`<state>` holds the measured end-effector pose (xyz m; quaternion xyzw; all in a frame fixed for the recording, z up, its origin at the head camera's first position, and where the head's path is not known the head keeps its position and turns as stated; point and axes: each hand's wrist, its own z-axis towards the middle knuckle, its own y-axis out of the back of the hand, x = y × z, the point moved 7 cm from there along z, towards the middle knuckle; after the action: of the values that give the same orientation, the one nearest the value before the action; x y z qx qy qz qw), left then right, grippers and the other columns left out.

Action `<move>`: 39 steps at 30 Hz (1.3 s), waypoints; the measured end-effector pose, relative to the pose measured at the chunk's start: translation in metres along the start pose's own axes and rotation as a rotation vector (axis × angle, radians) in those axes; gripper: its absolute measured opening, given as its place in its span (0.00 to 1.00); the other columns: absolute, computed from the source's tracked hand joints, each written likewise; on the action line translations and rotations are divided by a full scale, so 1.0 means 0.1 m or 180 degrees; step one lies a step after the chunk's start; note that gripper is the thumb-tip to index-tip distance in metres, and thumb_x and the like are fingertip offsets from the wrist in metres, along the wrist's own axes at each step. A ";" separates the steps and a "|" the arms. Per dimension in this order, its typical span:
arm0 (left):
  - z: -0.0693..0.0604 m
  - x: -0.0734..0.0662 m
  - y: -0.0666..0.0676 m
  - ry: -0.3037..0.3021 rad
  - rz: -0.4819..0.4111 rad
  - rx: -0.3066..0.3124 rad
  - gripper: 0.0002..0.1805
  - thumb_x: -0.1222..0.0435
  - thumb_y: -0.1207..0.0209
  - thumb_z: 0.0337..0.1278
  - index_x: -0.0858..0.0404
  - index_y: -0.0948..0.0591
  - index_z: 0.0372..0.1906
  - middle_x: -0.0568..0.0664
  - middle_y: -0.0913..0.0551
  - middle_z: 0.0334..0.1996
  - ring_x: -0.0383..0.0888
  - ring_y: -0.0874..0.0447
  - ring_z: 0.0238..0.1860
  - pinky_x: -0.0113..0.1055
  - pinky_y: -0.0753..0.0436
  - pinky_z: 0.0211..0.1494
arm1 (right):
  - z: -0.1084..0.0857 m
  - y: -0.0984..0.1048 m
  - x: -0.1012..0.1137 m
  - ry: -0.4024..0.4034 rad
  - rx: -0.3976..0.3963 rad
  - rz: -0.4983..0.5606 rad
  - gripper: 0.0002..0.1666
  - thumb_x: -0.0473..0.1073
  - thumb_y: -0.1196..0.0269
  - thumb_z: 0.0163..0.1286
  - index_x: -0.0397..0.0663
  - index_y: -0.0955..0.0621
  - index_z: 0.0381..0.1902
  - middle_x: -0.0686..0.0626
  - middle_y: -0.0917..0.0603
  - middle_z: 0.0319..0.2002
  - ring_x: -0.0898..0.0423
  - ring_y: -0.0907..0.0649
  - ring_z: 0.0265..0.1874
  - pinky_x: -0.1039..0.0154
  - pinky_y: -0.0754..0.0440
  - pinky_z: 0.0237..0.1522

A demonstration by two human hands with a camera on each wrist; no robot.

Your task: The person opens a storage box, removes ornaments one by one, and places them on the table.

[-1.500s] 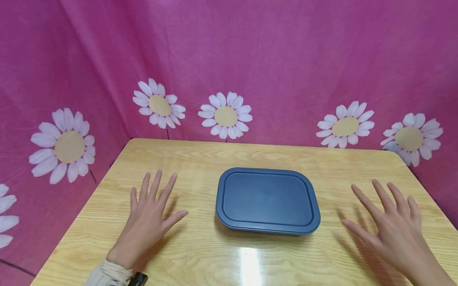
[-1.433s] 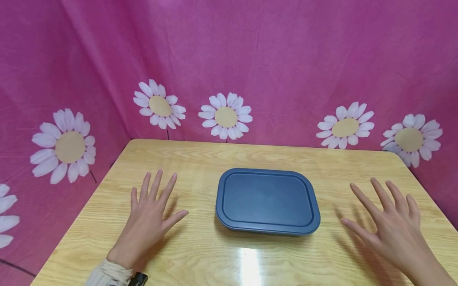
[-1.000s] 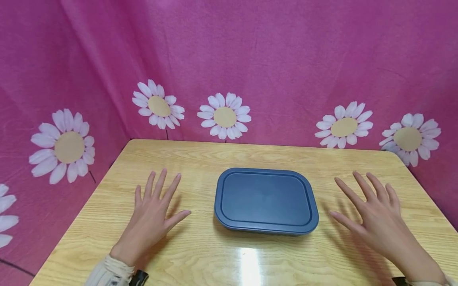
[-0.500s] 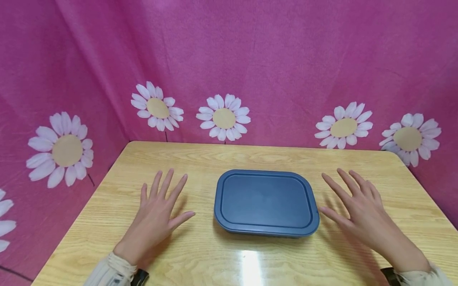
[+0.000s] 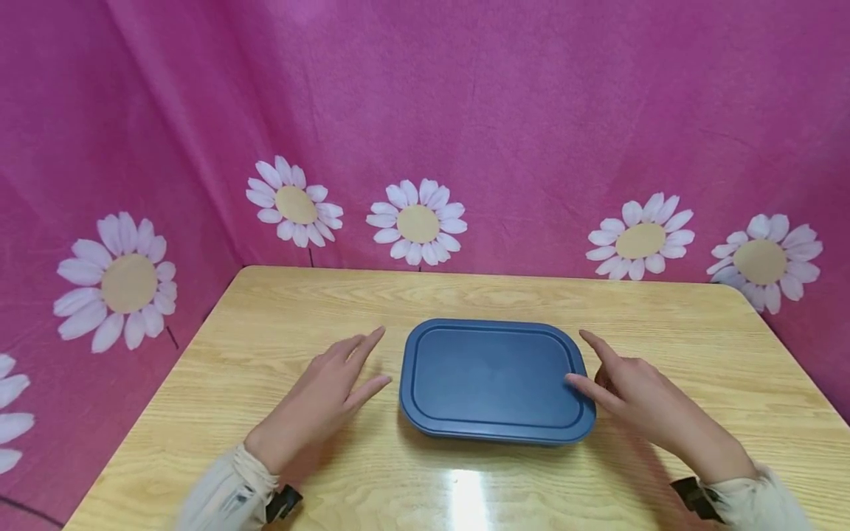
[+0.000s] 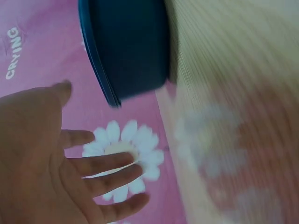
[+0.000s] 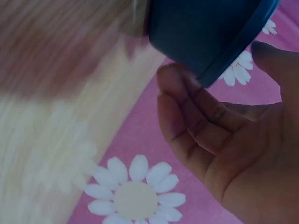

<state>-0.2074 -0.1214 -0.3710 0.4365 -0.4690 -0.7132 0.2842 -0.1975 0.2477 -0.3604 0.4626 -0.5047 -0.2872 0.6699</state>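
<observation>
Sitting midway between the side edges of the counter (image 5: 332, 295), the blue lidded box (image 5: 491, 376) had the left hand (image 5: 322, 394), relaxed, just beside it and the right hand (image 5: 644, 398) unclenched, thumb over its right end, contact unclear. Flowered pink cloth (image 5: 505, 110) rose past the far edge. White lettering (image 6: 12, 53) showed only in the left wrist view; the right wrist's showed bent fingers (image 7: 173, 116) mostly hidden from the head camera.
</observation>
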 end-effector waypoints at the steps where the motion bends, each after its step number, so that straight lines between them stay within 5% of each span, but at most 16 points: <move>1: 0.01 -0.02 -0.03 0.0029 -0.0155 0.0101 0.38 0.42 0.50 0.71 0.51 0.42 0.78 0.55 0.23 0.61 0.51 0.25 0.62 0.52 0.27 0.66 | 0.01 -0.03 0.00 0.0003 0.0046 0.0055 0.43 0.57 0.41 0.73 0.34 0.39 0.73 0.59 0.23 0.21 0.65 0.26 0.20 0.65 0.26 0.26; 7: 0.06 -0.16 -0.26 0.0133 -0.1194 0.0806 0.36 0.45 0.51 0.73 0.61 0.39 0.75 0.43 0.17 0.27 0.40 0.19 0.29 0.35 0.20 0.38 | 0.04 -0.13 0.03 0.0109 0.0098 0.0193 0.37 0.51 0.41 0.75 0.29 0.36 0.69 0.60 0.25 0.20 0.67 0.29 0.18 0.68 0.28 0.22; 14: 0.12 -0.27 -0.37 0.0264 -0.1844 0.0968 0.38 0.51 0.45 0.72 0.65 0.43 0.76 0.41 0.14 0.27 0.44 0.15 0.28 0.34 0.19 0.39 | 0.09 -0.12 0.04 0.0102 0.0098 0.0153 0.34 0.45 0.42 0.76 0.25 0.36 0.68 0.58 0.27 0.19 0.65 0.29 0.18 0.68 0.29 0.21; 23: 0.26 -0.26 -0.39 0.0307 -0.1941 0.0974 0.38 0.53 0.46 0.73 0.65 0.45 0.77 0.47 0.14 0.27 0.46 0.14 0.27 0.38 0.19 0.50 | 0.18 -0.08 0.01 0.0151 0.0009 0.0043 0.32 0.43 0.42 0.76 0.24 0.35 0.66 0.57 0.27 0.18 0.65 0.29 0.17 0.68 0.30 0.22; 31: 0.37 -0.23 -0.39 0.0303 -0.1912 0.0980 0.38 0.54 0.46 0.73 0.64 0.45 0.77 0.50 0.15 0.28 0.48 0.14 0.29 0.37 0.19 0.42 | 0.29 -0.07 -0.05 0.0003 0.0089 0.0115 0.34 0.42 0.41 0.75 0.21 0.36 0.66 0.55 0.25 0.19 0.61 0.27 0.19 0.67 0.29 0.23; 39: 0.52 -0.12 -0.41 0.0371 -0.1967 0.0828 0.37 0.54 0.45 0.73 0.62 0.45 0.77 0.49 0.14 0.30 0.47 0.14 0.31 0.41 0.19 0.49 | 0.44 -0.05 -0.13 -0.0074 -0.0124 0.0258 0.36 0.44 0.42 0.76 0.23 0.39 0.69 0.54 0.25 0.19 0.60 0.27 0.19 0.65 0.29 0.24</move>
<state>-0.2483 -0.0734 -0.3947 0.6307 -0.3847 -0.6736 0.0229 -0.2426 0.2423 -0.3679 0.4253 -0.5251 -0.2749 0.6839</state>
